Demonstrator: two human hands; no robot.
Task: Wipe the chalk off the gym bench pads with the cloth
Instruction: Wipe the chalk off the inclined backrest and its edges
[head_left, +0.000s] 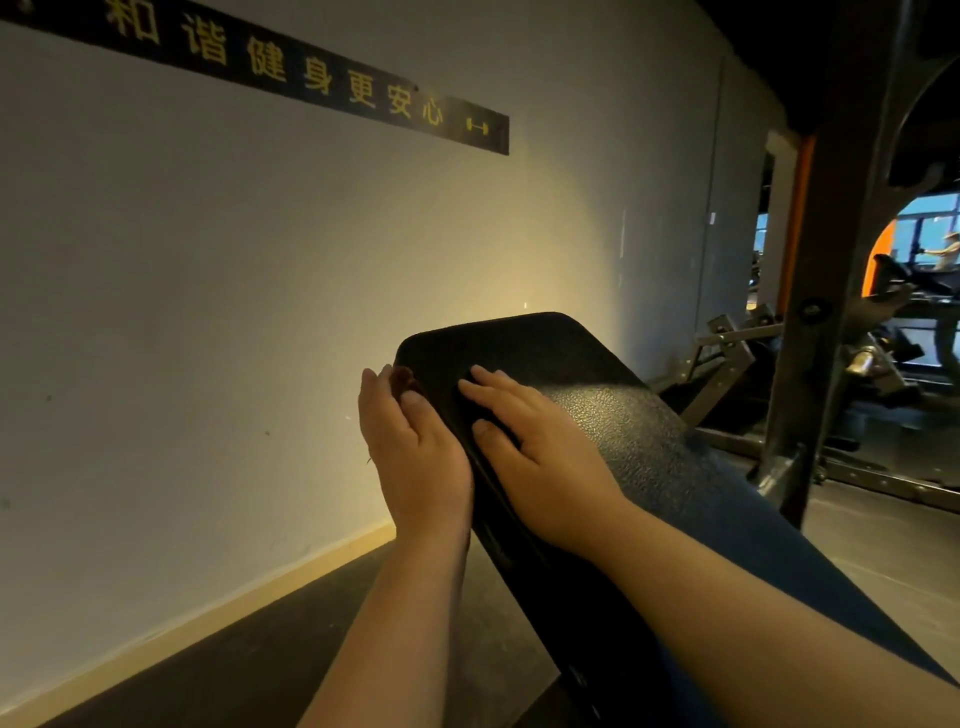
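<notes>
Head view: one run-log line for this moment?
left hand holds dark red-brown cloth at edge of black textured bench pad | right hand flat on pad top

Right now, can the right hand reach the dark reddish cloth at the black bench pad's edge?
Likely yes: right hand rests on black pad near dark reddish cloth; left hand mostly covers it.

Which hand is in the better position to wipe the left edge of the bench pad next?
Left. The left hand holds the dark cloth against the bench pad at its left edge; the right hand lies flat on top, with no cloth visible.
</notes>
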